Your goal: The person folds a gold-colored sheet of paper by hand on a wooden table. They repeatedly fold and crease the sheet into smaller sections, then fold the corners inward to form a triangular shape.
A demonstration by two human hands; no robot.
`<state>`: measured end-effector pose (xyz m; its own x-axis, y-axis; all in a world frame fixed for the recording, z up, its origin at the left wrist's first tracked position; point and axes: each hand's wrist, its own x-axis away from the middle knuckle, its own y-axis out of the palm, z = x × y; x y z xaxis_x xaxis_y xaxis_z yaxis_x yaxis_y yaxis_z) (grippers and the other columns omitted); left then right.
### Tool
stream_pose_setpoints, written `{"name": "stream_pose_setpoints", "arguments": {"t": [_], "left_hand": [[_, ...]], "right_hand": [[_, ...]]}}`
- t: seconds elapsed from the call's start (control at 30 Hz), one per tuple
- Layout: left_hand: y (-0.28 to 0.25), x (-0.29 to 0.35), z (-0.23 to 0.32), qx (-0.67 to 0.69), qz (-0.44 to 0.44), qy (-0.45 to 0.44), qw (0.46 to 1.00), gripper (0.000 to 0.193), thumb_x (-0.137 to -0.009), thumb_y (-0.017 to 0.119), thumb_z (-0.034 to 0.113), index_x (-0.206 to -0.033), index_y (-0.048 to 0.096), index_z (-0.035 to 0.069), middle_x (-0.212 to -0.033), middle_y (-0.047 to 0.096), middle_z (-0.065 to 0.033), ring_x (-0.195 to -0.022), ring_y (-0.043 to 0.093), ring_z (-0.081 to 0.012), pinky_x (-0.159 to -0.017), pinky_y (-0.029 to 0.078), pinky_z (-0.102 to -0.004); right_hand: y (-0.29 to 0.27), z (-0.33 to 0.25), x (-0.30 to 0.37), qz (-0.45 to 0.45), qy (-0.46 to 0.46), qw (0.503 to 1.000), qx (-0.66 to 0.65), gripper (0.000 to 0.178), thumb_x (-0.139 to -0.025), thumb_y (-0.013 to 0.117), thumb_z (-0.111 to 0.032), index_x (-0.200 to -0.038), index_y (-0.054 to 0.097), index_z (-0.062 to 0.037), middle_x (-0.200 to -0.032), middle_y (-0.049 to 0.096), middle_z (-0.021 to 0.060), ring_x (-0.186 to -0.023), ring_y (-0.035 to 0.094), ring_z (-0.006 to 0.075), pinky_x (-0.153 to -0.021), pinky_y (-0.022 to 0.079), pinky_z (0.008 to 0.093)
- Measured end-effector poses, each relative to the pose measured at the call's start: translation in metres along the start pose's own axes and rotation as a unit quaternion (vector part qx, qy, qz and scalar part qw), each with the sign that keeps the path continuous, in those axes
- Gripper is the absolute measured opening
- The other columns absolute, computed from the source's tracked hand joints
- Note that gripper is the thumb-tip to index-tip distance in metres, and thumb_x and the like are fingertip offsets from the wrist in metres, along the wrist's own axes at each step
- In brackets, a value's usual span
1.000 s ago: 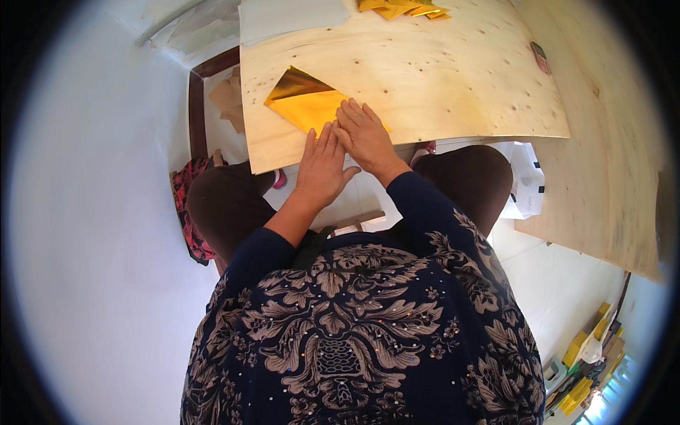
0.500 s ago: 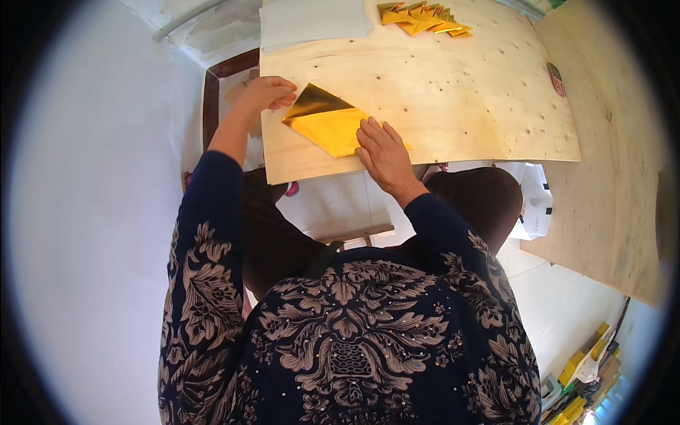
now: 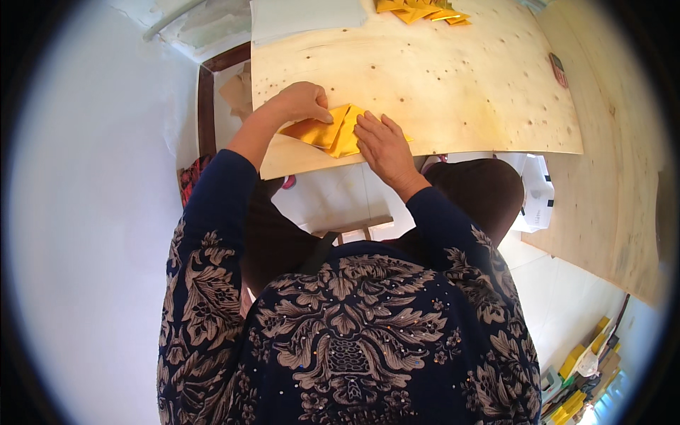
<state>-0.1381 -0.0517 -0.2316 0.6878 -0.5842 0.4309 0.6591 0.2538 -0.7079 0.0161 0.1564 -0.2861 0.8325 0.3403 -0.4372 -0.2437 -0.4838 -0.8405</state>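
A sheet of shiny gold foil paper (image 3: 345, 142), partly folded, lies near the front edge of the wooden table. My left hand (image 3: 304, 103) pinches a folded-over flap of it at the left, thumb and fingertips together on the foil. A crease runs between this flap and the paper's right part. My right hand (image 3: 386, 145) rests on the right part, fingers stretched out and pressing it to the wood. Part of the paper is hidden under that hand.
Several folded gold paper pieces (image 3: 418, 10) lie in a row at the table's far side. A stack of pale sheets (image 3: 301, 20) is at the far left of the table (image 3: 489, 92). A small red and dark device (image 3: 558, 70) sits at the right. Below hangs a white bag (image 3: 538, 193).
My left hand has moved right and taken hold of the foil, and the paper's left top part is now folded over toward me. My right hand stays on the paper.
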Motion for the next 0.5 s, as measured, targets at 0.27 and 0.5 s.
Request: {"name": "stream_pose_setpoints", "arguments": {"t": [0.27, 0.5], "left_hand": [[0.015, 0.001, 0.014, -0.052, 0.024, -0.031, 0.998, 0.039, -0.063, 0.083, 0.027, -0.088, 0.066, 0.003, -0.081, 0.068, -0.0127, -0.079, 0.063, -0.0252, -0.070, 0.049, -0.0343], [0.019, 0.014, 0.026, -0.035, 0.050, -0.009, 0.998, 0.034, -0.065, 0.082, 0.024, -0.085, 0.064, 0.004, -0.076, 0.065, -0.0113, -0.073, 0.060, -0.0246, -0.065, 0.047, -0.0347]], "right_hand": [[0.002, 0.004, -0.001, 0.009, 0.041, 0.997, -0.067, 0.036, -0.086, 0.068, -0.011, -0.121, 0.062, -0.0054, -0.132, 0.058, 0.0127, -0.124, 0.053, 0.0286, -0.108, 0.038, 0.0410], [0.002, 0.004, -0.012, 0.134, 0.169, 0.976, -0.038, 0.056, -0.075, 0.078, -0.017, -0.127, 0.060, -0.0067, -0.117, 0.064, 0.0149, -0.104, 0.060, 0.0341, -0.088, 0.050, 0.0395]]}}
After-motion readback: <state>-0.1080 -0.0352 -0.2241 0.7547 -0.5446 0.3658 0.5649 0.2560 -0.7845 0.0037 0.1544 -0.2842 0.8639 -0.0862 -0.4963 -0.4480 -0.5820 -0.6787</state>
